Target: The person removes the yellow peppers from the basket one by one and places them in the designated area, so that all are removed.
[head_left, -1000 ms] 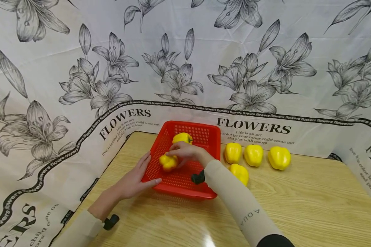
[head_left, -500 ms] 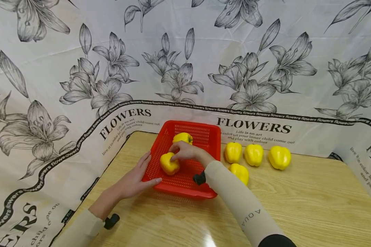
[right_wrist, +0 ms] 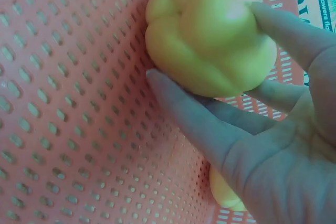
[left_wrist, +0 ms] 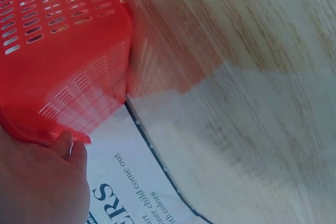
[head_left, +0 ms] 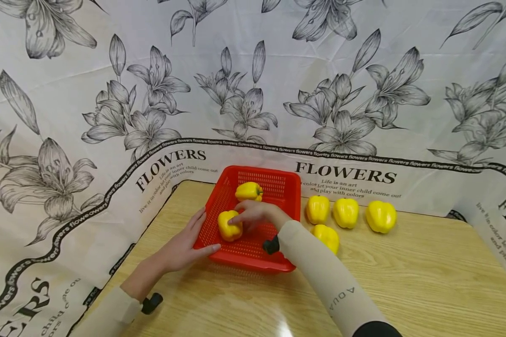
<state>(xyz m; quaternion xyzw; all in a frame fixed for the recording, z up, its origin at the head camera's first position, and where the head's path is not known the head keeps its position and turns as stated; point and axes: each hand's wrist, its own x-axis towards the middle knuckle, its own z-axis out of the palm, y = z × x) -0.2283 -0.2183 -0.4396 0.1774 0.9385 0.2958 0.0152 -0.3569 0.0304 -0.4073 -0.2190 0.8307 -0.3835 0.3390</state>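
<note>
A red perforated plastic basket (head_left: 253,264) stands on the table with two yellow bell peppers inside. My left hand (head_left: 184,248) holds its near left corner, thumb along the front rim; in the left wrist view the fingertips (left_wrist: 77,153) bend over the rim. Inside the basket, my right hand (head_left: 257,213) is at the nearer bell pepper (head_left: 229,227), by the left wall. The right wrist view shows one finger (right_wrist: 281,30) against this pepper's side and other fingers spread, fairly straight, beneath and beside it. The other bell pepper (head_left: 248,191) lies behind, stem to the right.
Several more yellow bell peppers are on the wooden table (head_left: 421,276) right of the basket: a back row including a bell pepper (head_left: 346,213), and a nearer bell pepper (head_left: 326,238) partly behind my right sleeve. A flower-printed cloth (head_left: 253,93) hangs behind and at the left.
The nearer bell pepper has turned over and shifted slightly toward the front of the basket. My right fingers have loosened from around it. The left hand and basket stay put.
</note>
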